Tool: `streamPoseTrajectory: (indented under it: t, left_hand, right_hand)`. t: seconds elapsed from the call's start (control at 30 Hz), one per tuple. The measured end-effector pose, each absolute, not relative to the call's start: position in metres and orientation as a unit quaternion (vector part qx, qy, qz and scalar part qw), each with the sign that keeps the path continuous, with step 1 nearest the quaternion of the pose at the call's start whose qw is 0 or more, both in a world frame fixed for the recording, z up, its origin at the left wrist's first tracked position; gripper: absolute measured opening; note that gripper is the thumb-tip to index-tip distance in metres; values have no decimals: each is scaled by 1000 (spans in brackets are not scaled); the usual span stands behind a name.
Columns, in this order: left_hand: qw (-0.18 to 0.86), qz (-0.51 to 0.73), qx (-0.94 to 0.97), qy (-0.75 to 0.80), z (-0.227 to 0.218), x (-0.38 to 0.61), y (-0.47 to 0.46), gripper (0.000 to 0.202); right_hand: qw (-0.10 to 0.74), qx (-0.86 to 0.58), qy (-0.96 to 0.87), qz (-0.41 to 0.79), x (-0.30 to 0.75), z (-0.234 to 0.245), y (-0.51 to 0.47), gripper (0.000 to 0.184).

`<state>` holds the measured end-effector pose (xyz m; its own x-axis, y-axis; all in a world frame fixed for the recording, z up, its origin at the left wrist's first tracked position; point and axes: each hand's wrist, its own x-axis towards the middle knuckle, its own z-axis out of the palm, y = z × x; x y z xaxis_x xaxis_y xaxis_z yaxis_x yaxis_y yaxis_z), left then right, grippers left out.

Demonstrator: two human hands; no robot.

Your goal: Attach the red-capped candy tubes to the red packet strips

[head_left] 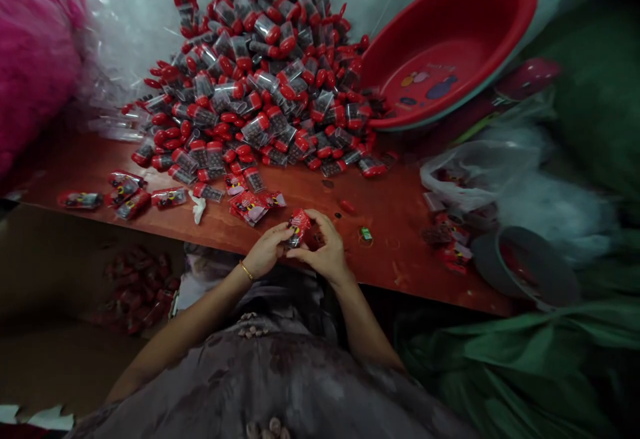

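Observation:
Both hands meet at the near edge of a reddish-brown table. My left hand, with a gold bangle at the wrist, and my right hand pinch a small red packet between their fingertips. Just beyond, a few more red packets lie flat on the table. Behind them rises a big heap of small clear containers with red caps, filled with dark contents.
A red plastic basin leans at the back right. A clear plastic bag and a grey bowl sit at right. Wrapped packets lie at left. A box below the table holds more red items. Pink fabric is far left.

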<state>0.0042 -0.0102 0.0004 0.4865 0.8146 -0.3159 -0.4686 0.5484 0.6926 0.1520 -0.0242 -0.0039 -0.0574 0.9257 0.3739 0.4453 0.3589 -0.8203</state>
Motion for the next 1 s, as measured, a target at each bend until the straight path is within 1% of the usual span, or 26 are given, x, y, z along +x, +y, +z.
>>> streamPoseTrajectory:
  t: [0.07,0.13,0.2,0.27,0.33,0.4,0.47,0.53,0.6,0.67,0.8,0.9,0.97,1.0]
  left_hand:
    - [831,382,257,313,1,4,-11,30]
    - [842,370,244,307,1,3,-12,29]
    - [847,363,244,302,1,2,-13,30]
    - [847,360,251,299,2,1,-13,31]
    - [844,355,264,303,3,1,-13,33]
    - [834,350,284,318,5,1,-13,34]
    - [812,349,316,344,7,1,-14,35]
    - [782,357,355,368,7,2,-15,35]
    - [748,363,394,391,4,3,-16,36]
    - [701,373,436,424,0,5,-17,37]
    - [582,391,523,485,-7,6,-19,27]
    - [521,377,566,517,-4,4,-20,25]
    - [506,364,568,538,0,3,-20,25]
    - [522,359,553,541,2,3,-20,25]
  right_hand:
    - [488,-485,-665,292,150,-3,-25,72]
    - [511,-474,-646,310,149,-2,-25,52]
    - [529,-484,-631,296,148,-1,-25,32]
    - [538,-500,-620,276,146,-2,-24,23]
    - [546,-513,-607,265,145,-3,-24,17]
    - [550,-530,-587,270,144,-6,-25,16]
    - [543,-547,-564,296,143,-8,-26,19]
    - [524,-561,-549,330,144,-8,-26,23]
    - [504,-570,-547,350,145,-6,-25,22]
    - [494,-577,-546,354,146,-4,-24,20]
    - [479,-582,-549,361,145,-5,-24,19]
    - [469,-568,-568,367,144,-6,-26,20]
    - [472,-563,-578,356,144,-4,-27,19]
    - [472,-562,-583,348,143,-3,-27,18]
